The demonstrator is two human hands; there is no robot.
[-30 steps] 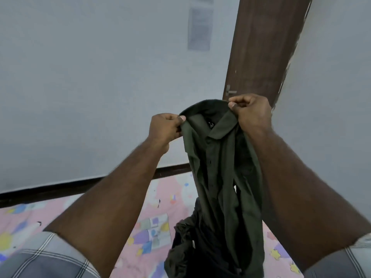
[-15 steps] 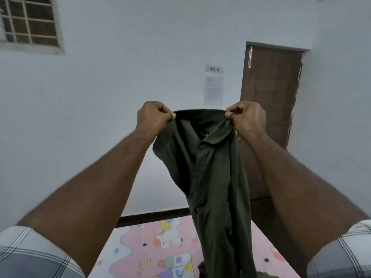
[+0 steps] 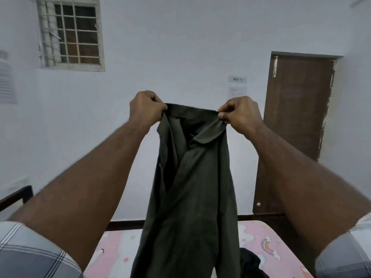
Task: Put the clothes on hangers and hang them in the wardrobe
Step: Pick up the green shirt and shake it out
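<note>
A dark olive-green collared shirt hangs in the air in front of me, collar at the top. My left hand pinches the left end of the collar. At the collar's right end my right hand pinches the fabric between thumb and fingers. The collar is stretched flat between both hands, and the shirt's body drops straight down over the bed. No hanger and no wardrobe are in view.
A bed with a pink patterned sheet lies below. A dark garment sits on it at the lower right. A brown door stands shut at the right, a barred window is up left, and a dark bed frame is at the left edge.
Both hands have lifted the shirt higher and pulled apart, stretching the collar wider. My view has tilted up, so the window and whole door now show.
</note>
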